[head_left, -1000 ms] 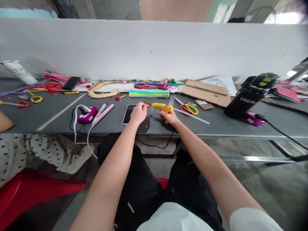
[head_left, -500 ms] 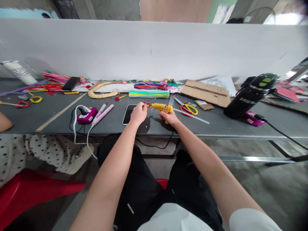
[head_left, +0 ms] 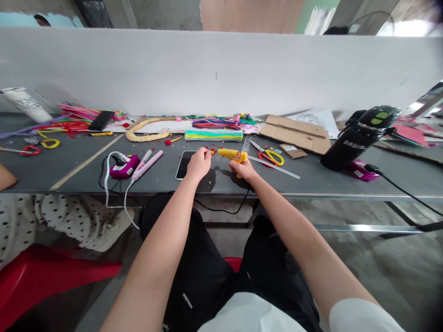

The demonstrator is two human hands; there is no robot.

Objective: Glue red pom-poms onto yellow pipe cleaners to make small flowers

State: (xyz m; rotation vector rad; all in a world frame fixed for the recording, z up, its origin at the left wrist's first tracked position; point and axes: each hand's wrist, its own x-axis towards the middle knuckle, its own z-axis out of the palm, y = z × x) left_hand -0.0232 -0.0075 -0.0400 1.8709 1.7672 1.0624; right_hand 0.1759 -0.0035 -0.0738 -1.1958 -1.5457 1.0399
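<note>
My right hand (head_left: 242,168) is wrapped round the handle of a yellow hot glue gun (head_left: 230,154), whose nozzle points left. A long clear glue stick (head_left: 275,167) sticks out of its back end. Close to the nozzle, the fingers of my left hand (head_left: 200,162) are pinched on a small red and yellow piece (head_left: 212,151), too small to make out its kind. Under my left hand lies a phone (head_left: 182,171) with a dark screen, partly covered by the hand. Small red bits are scattered on the table around the nozzle.
Scissors (head_left: 275,156) lie right of the glue gun. Pipe cleaners (head_left: 213,135), cardboard (head_left: 297,131) and a beige braided loop (head_left: 131,134) line the back. A pink hair straightener (head_left: 148,165) and purple power socket (head_left: 124,167) are left; a black bottle (head_left: 356,138) stands right. Another person's arm (head_left: 6,177) shows far left.
Both hands keep almost the same pose, with the glue gun nozzle still by the small piece. The view has shifted very slightly. More of a person's head shows beyond the partition.
</note>
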